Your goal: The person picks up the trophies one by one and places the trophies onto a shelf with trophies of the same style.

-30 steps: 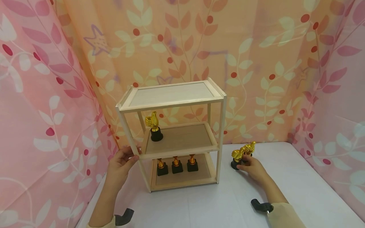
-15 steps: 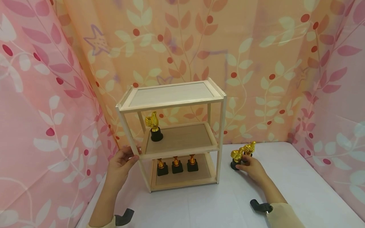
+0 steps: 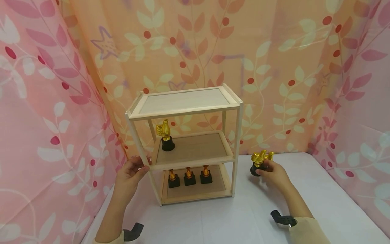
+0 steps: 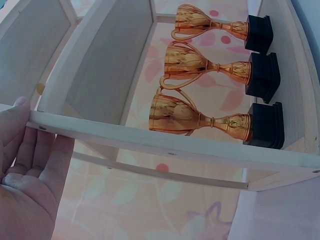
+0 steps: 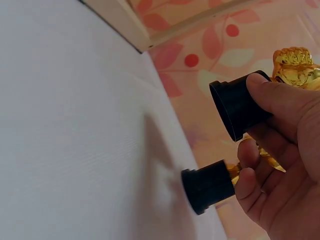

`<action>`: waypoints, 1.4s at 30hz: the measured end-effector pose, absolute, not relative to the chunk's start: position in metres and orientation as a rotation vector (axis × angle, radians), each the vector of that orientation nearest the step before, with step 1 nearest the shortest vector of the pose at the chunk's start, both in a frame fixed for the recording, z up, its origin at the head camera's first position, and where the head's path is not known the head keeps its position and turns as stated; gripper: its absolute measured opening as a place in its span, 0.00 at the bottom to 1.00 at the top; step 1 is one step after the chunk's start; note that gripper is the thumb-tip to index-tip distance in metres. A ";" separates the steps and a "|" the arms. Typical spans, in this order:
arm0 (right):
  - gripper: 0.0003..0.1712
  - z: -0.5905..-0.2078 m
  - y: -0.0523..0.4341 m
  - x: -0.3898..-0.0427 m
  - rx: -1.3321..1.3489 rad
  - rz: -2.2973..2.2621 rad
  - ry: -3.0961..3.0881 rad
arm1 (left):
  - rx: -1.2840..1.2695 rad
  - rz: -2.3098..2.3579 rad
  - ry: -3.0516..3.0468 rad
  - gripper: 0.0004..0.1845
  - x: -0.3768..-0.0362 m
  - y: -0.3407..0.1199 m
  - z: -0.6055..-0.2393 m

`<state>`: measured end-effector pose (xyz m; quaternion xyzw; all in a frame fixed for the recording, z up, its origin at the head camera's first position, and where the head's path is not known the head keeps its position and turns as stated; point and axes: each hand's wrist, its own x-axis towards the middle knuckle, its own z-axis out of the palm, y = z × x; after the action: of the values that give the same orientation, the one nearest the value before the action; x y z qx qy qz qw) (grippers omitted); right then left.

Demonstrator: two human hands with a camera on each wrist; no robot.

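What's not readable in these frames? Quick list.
- Second trophy, head view: mostly hidden behind the lifted trophy and right hand.
- Lifted trophy's gold top, right wrist view: cut off by the frame edge and covered by fingers.
- Three cup trophies, head view: tops hidden by the middle shelf.
- Left hand, left wrist view: cut by the edge; grip on the post unclear.

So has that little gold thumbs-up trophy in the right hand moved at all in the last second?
Yes. The right hand has lifted the thumbs-up trophy off the white table; it now overlaps the second trophy behind it.
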<state>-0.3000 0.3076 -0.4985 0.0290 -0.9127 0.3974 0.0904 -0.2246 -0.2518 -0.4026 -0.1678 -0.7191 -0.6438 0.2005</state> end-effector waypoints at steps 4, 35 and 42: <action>0.37 -0.487 0.308 -0.297 0.074 1.192 -2.713 | -0.464 -1.782 -2.032 0.18 -0.225 -0.252 -0.402; 0.40 -0.417 0.298 -0.260 0.109 1.175 -2.674 | -0.476 -1.808 -2.001 0.19 -0.226 -0.252 -0.405; 0.38 -0.405 0.294 -0.253 0.146 1.176 -2.634 | -0.470 -1.791 -2.026 0.18 -0.226 -0.253 -0.404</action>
<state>-0.2532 0.2936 -0.4047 0.0501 -0.9046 0.4040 0.1263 -0.2261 -0.2526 -0.4037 -0.1677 -0.7238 -0.6397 0.1970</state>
